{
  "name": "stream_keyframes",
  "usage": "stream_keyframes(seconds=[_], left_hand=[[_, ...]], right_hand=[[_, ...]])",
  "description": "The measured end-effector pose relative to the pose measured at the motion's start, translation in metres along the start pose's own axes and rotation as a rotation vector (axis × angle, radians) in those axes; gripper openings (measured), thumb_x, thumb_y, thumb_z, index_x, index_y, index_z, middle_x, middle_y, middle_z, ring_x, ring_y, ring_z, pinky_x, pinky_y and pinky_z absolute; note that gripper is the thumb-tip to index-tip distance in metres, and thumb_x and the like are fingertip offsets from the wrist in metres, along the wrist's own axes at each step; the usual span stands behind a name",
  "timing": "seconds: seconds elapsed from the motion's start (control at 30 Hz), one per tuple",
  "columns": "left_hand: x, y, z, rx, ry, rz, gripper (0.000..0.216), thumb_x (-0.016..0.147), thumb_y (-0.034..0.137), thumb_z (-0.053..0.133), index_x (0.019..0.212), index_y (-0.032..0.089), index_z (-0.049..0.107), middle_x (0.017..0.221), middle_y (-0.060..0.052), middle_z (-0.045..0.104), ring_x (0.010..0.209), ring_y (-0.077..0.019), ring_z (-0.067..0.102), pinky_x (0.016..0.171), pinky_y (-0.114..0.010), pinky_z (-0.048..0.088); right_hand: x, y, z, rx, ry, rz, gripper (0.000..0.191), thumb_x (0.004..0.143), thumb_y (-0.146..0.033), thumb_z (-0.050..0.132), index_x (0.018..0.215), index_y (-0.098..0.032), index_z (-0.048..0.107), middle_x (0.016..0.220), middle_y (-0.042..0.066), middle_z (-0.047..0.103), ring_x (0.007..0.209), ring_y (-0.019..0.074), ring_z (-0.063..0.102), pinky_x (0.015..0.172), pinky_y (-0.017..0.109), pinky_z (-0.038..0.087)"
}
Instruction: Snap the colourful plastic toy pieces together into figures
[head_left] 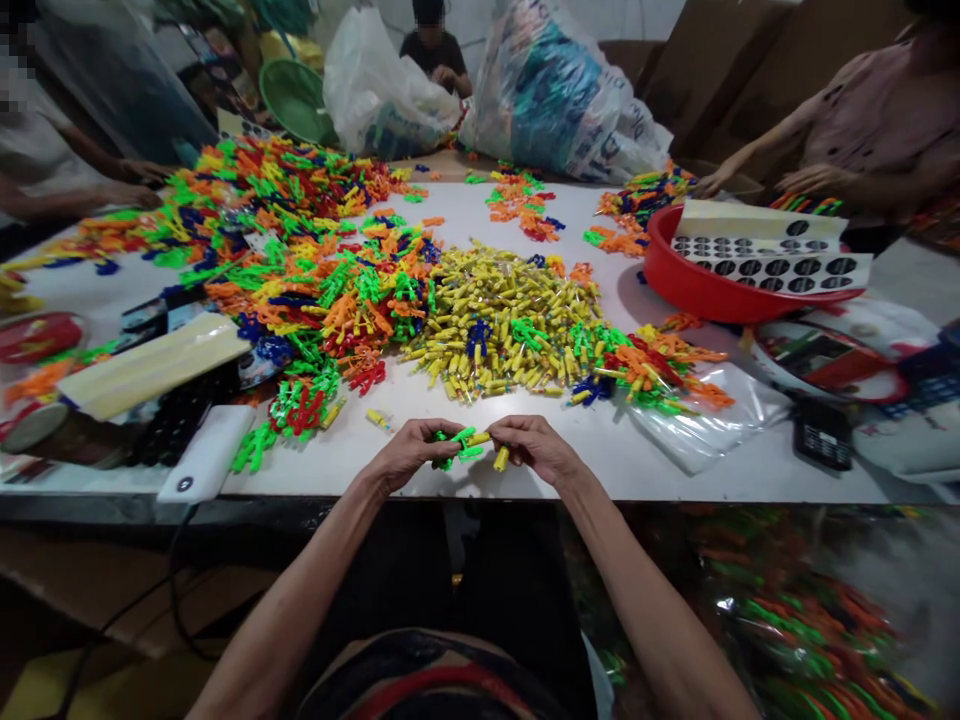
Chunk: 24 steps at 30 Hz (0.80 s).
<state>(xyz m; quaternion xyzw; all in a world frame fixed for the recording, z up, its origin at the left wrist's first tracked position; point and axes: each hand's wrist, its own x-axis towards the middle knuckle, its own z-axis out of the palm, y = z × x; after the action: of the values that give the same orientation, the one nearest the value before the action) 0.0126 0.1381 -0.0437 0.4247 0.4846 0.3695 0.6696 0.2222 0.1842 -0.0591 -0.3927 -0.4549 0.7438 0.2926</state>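
Note:
Close to the table's front edge, my left hand point(415, 452) is closed around a bright green plastic piece point(466, 446) with thin limb-like parts. My right hand point(534, 446) pinches a small yellow tube-shaped piece point(501, 459). Another yellow piece point(478, 438) lies against the green one, between the two hands. Just beyond my hands spreads a heap of small yellow pieces point(487, 310), with a few green and blue plastic pieces on top. One yellow piece point(379, 420) lies apart, left of my hands.
A large heap of mixed coloured pieces point(300, 200) covers the left. At right are a red basin point(675, 270) with sticker sheets, clear plastic bags point(712, 420) and a black device point(822, 434). A white power bank point(206, 455) sits front left. Other people work around the table.

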Motion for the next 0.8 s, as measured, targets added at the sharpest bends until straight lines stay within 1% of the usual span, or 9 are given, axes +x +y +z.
stream_keyframes(seconds=[0.07, 0.23, 0.33, 0.4, 0.47, 0.57, 0.67, 0.73, 0.8], left_hand=[[0.001, -0.001, 0.000, 0.001, -0.012, 0.000, 0.036, 0.060, 0.030, 0.076, 0.092, 0.013, 0.071, 0.070, -0.004, 0.065, 0.059, -0.0086, 0.052, 0.057, -0.021, 0.040], [0.002, -0.001, 0.004, 0.029, -0.063, 0.005, 0.037, 0.060, 0.031, 0.077, 0.092, 0.015, 0.072, 0.076, -0.006, 0.069, 0.060, -0.0103, 0.054, 0.056, -0.022, 0.043], [0.002, -0.002, 0.006, -0.003, -0.100, -0.008, 0.035, 0.058, 0.031, 0.078, 0.089, 0.014, 0.072, 0.072, -0.005, 0.068, 0.057, -0.0098, 0.053, 0.055, -0.022, 0.042], [0.001, -0.003, 0.007, -0.009, -0.115, -0.013, 0.036, 0.058, 0.032, 0.077, 0.088, 0.013, 0.072, 0.071, -0.006, 0.068, 0.057, -0.0103, 0.054, 0.055, -0.022, 0.042], [0.001, -0.005, 0.008, 0.039, -0.098, 0.001, 0.036, 0.061, 0.033, 0.076, 0.091, 0.013, 0.072, 0.074, -0.006, 0.069, 0.059, -0.0113, 0.055, 0.057, -0.023, 0.043], [0.006, -0.009, 0.011, 0.174, -0.018, 0.070, 0.036, 0.063, 0.034, 0.073, 0.092, 0.013, 0.072, 0.077, -0.006, 0.069, 0.062, -0.0122, 0.055, 0.058, -0.023, 0.043], [0.015, -0.015, 0.016, 0.246, 0.034, 0.111, 0.035, 0.064, 0.036, 0.071, 0.091, 0.013, 0.072, 0.074, -0.005, 0.069, 0.061, -0.0121, 0.054, 0.055, -0.022, 0.041], [0.018, -0.017, 0.021, 0.232, 0.011, 0.111, 0.037, 0.065, 0.037, 0.070, 0.092, 0.013, 0.071, 0.073, -0.005, 0.068, 0.059, -0.0118, 0.054, 0.055, -0.022, 0.042], [0.019, -0.016, 0.025, 0.190, -0.027, 0.122, 0.040, 0.065, 0.037, 0.071, 0.097, 0.014, 0.070, 0.079, -0.006, 0.069, 0.060, -0.0115, 0.055, 0.057, -0.023, 0.043]], right_hand=[[0.000, -0.002, -0.002, -0.041, -0.007, 0.009, 0.026, 0.060, -0.037, 0.073, 0.069, -0.014, 0.068, 0.053, -0.002, 0.059, 0.037, 0.0033, 0.040, 0.037, 0.017, 0.027], [0.001, -0.003, -0.007, -0.075, -0.070, 0.168, 0.034, 0.061, -0.044, 0.071, 0.056, -0.013, 0.061, 0.046, -0.004, 0.054, 0.030, 0.0011, 0.030, 0.031, 0.018, 0.015], [0.000, -0.001, -0.006, -0.022, -0.149, 0.183, 0.035, 0.061, -0.045, 0.071, 0.056, -0.013, 0.059, 0.046, -0.004, 0.055, 0.028, 0.0002, 0.026, 0.031, 0.018, 0.013], [-0.003, 0.001, -0.005, -0.002, -0.170, 0.176, 0.036, 0.061, -0.046, 0.071, 0.054, -0.013, 0.058, 0.045, -0.004, 0.053, 0.028, 0.0001, 0.025, 0.031, 0.018, 0.013], [-0.007, 0.002, -0.004, -0.025, -0.113, 0.156, 0.036, 0.061, -0.047, 0.071, 0.055, -0.013, 0.059, 0.045, -0.004, 0.052, 0.030, 0.0005, 0.026, 0.031, 0.017, 0.014], [-0.011, 0.004, -0.002, -0.134, 0.072, 0.072, 0.036, 0.062, -0.048, 0.070, 0.060, -0.013, 0.063, 0.044, -0.003, 0.051, 0.031, 0.0024, 0.031, 0.031, 0.018, 0.017], [-0.013, 0.007, 0.000, -0.219, 0.231, -0.008, 0.037, 0.062, -0.050, 0.070, 0.058, -0.014, 0.063, 0.043, -0.002, 0.050, 0.032, 0.0042, 0.032, 0.031, 0.019, 0.020], [-0.017, 0.008, -0.002, -0.234, 0.248, -0.002, 0.038, 0.062, -0.051, 0.070, 0.054, -0.015, 0.061, 0.043, -0.002, 0.049, 0.032, 0.0046, 0.033, 0.032, 0.020, 0.021], [-0.024, 0.006, -0.014, -0.250, 0.228, 0.028, 0.038, 0.061, -0.051, 0.070, 0.052, -0.016, 0.060, 0.043, -0.002, 0.047, 0.034, 0.0050, 0.033, 0.033, 0.021, 0.021]])
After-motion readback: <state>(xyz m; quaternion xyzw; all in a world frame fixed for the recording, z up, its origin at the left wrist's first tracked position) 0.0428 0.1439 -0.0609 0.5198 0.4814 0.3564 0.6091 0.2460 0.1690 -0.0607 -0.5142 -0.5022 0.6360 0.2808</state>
